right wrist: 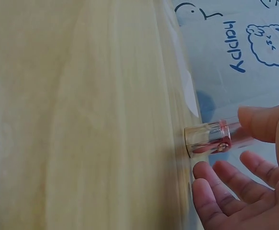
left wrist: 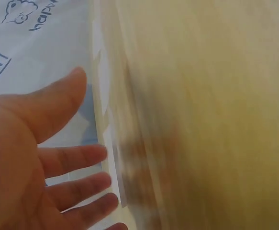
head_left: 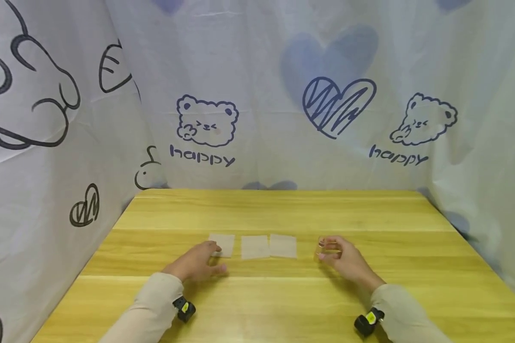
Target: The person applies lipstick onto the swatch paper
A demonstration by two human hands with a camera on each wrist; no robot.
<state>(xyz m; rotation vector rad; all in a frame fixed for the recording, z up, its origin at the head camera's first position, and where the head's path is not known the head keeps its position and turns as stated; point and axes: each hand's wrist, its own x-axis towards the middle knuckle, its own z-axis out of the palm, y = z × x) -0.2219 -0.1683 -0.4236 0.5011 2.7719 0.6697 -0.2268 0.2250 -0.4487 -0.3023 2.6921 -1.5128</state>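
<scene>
Several dark line drawings mark the white curtain (head_left: 107, 119) on the left side, among them a small scribbled heart (head_left: 85, 206). Next comes the left sleeve (head_left: 154, 295), with a black wrist camera (head_left: 185, 309) strapped at its cuff. From it the left hand (head_left: 197, 261) reaches in over the wooden table (head_left: 257, 212), its fingers loosely extended and spread, the thumb standing well away from them, with nothing between. Its fingertips overlap the near left part of the left square sheet (head_left: 226, 245), thin and white; whether they touch it I cannot tell. Just right of that sheet, past a narrow strip of wood, lies the middle square sheet (head_left: 254, 247), flat and pale, and almost edge to edge with it is the right square sheet (head_left: 283, 246). Both lie between the two hands, clear of either one.

Farther right, apart from the sheets, a clear cylinder (right wrist: 204, 139) stands upright with its base at the wood. Its upper part is at the right hand (head_left: 347, 261), whose thumb crosses it on the near side while bent fingers curve along the far side; whether they pinch it I cannot tell. Beyond are another black wrist camera (head_left: 366, 325) and the right sleeve (head_left: 405, 309).
</scene>
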